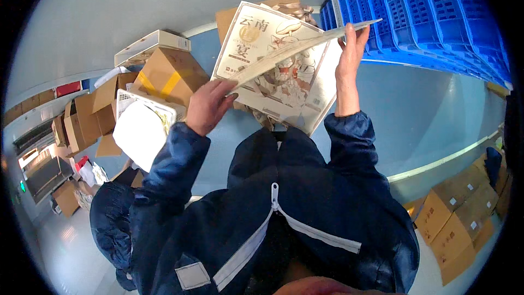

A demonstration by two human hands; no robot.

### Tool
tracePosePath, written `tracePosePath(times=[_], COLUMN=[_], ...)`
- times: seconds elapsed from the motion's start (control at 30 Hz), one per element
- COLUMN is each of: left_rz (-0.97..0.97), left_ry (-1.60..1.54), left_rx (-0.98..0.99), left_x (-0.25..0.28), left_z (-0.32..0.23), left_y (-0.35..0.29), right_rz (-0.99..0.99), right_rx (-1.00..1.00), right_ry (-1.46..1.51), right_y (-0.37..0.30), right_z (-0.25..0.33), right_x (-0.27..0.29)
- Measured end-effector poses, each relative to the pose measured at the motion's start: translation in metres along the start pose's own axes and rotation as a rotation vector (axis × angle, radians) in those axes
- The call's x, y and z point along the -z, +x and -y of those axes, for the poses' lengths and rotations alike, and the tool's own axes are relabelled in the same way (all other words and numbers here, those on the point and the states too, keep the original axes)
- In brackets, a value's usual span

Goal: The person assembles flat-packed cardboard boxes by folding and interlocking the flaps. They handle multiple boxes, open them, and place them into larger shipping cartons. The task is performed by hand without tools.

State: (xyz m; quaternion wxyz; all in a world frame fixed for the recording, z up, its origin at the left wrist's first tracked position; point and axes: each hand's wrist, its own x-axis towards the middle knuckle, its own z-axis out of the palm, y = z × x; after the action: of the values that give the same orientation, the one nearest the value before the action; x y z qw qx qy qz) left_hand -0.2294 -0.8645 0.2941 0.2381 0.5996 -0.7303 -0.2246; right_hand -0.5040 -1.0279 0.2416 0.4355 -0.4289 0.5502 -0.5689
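Both my hands hold a thin, flat cardboard sheet (297, 50), tilted so that mostly its edge shows. My left hand (209, 105) pinches its near left corner, the fingers closed over the edge. At the far right end my right hand (352, 49) grips it between thumb and fingers. Beneath the sheet lies a flat, white printed box or panel (232, 54) with brown lettering and a drawn picture. Whether it is one piece or several stacked ones I cannot tell. Brown ribbon-like handles (297, 11) bunch behind it, on an open brown carton (225, 22).
Blue plastic crates (420, 11) are stacked at the far right. On the left stand a taped brown carton (169, 76), a white plastic basket (173, 112) with a white sheet over it, and an open carton (101, 104). More cartons (453, 218) sit at the lower right.
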Motion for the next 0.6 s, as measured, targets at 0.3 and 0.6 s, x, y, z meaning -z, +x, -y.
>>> tracePosePath(times=[0.3,0.6], left_rz=[0.619,0.785], left_ry=[-0.607,-0.807], left_rx=[0.231,0.352], left_x=[0.041,0.040], left_z=[0.057,0.070], left_y=[0.038,0.052], right_rz=[-0.100,-0.144], right_rx=[0.048,0.133], right_ry=[-0.078,-0.141], right_y=[0.012,0.021], right_z=[0.000,-0.012], right_x=[-0.046,-0.057])
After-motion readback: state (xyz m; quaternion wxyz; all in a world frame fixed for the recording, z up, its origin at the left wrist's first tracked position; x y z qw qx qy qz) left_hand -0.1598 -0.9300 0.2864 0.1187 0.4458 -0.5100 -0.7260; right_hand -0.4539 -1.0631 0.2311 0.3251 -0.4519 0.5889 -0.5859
